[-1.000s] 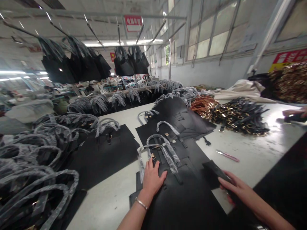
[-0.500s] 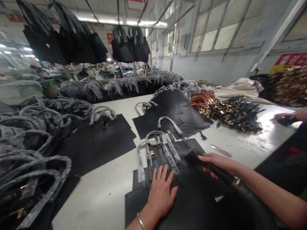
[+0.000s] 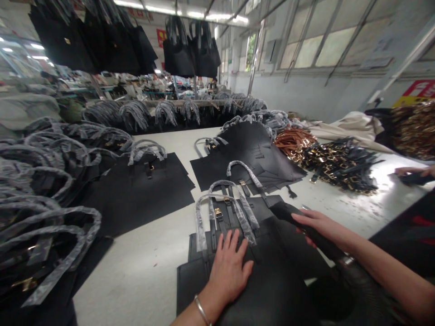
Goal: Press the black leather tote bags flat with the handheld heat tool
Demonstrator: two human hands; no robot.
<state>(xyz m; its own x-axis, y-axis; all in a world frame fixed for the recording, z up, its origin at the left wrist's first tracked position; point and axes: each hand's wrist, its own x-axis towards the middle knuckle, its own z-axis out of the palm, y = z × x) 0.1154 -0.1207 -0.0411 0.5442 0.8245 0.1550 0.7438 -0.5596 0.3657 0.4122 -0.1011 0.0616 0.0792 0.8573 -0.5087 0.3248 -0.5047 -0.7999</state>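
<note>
My left hand [image 3: 231, 267] lies flat with its fingers spread on a black bag panel [image 3: 272, 285]. Just past its fingertips are plastic-wrapped handles [image 3: 222, 197] and a strap with a gold buckle [image 3: 218, 213]. My right hand [image 3: 321, 228] is wrapped round a black hose nozzle [image 3: 285, 212], whose flat tip sits low over the stacked panels. From the nozzle a ribbed hose [image 3: 362, 285] runs back toward my right forearm, past a metal clamp. Behind the nozzle, only the tip of a small cutter [image 3: 306, 207] shows.
More black panels [image 3: 251, 149] lie farther back on the white table [image 3: 136, 267]. Bags with wrapped handles [image 3: 54, 181] crowd the left. Brown straps [image 3: 294, 141] and black buckled straps [image 3: 343, 163] are heaped at the back right. Another person's hand [image 3: 414, 171] is at the right edge.
My right hand and the nozzle have shifted slightly right, now covering most of the cutter. My left hand stays spread on the panel. The view has tilted down a little.
</note>
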